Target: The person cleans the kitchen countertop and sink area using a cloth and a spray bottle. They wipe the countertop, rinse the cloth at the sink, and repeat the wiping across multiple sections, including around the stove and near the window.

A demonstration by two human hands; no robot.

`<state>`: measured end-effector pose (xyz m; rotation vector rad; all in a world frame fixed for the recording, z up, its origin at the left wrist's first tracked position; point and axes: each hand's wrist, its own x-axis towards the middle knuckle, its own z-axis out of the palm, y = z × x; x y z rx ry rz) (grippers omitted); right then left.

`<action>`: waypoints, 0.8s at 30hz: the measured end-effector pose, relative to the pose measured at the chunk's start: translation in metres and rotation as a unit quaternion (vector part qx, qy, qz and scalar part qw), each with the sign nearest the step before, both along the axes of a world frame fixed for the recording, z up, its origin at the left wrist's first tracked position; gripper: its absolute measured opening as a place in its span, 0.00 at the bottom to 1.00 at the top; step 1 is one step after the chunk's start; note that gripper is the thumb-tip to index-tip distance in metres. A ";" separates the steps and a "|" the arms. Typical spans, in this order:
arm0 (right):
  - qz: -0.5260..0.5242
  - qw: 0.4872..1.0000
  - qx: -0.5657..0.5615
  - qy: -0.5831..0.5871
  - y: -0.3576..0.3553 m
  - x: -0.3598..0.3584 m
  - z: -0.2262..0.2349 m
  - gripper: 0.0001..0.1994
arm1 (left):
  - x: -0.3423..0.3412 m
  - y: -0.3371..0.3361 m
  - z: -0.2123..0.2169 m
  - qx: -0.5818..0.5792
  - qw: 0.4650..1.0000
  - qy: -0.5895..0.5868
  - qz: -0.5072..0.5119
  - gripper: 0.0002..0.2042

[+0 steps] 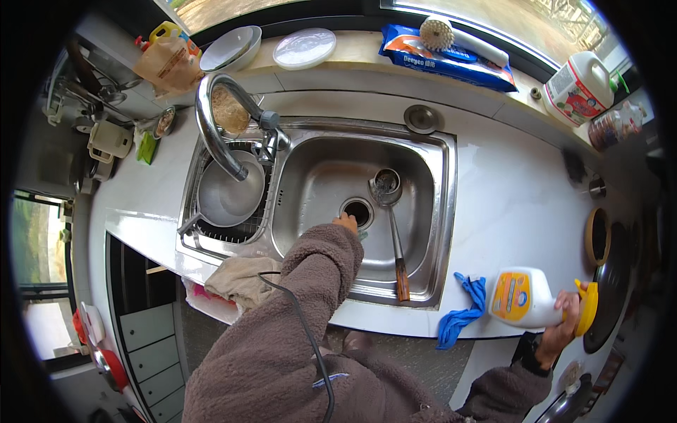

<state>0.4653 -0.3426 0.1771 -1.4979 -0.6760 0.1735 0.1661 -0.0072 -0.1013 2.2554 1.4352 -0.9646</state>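
My left hand reaches down into the steel sink, beside the drain hole. Its fingers look closed, and the brown fleece sleeve covers much of the hand. A small greenish bit shows by the cuff; I cannot make out what it is. Over the counter on the right, my right hand grips a white spray bottle at its neck, near the yellow trigger head. The bottle lies sideways. A long ladle with a wooden handle end rests in the sink, right of the drain.
A curved faucet rises over the left basin, where a metal pan sits on a rack. A blue cloth hangs at the counter's front edge. A drain strainer lies behind the sink; a beige cloth is at the front left.
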 end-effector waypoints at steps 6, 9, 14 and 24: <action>0.042 0.994 -0.074 -0.068 -0.003 -0.014 0.043 0.15 | -0.006 0.018 0.031 -0.032 0.995 -0.088 -0.019 0.17; 0.040 0.993 -0.066 -0.088 0.011 -0.022 0.058 0.18 | -0.019 0.019 0.078 0.037 0.971 -0.237 0.015 0.19; 0.010 0.998 0.052 -0.022 0.045 -0.066 0.078 0.27 | -0.094 0.004 0.187 0.036 0.807 -0.550 0.210 0.13; 0.436 0.899 -0.027 -0.038 0.090 -0.314 0.110 0.15 | -0.466 -0.223 0.243 -0.017 0.315 -0.784 0.535 0.21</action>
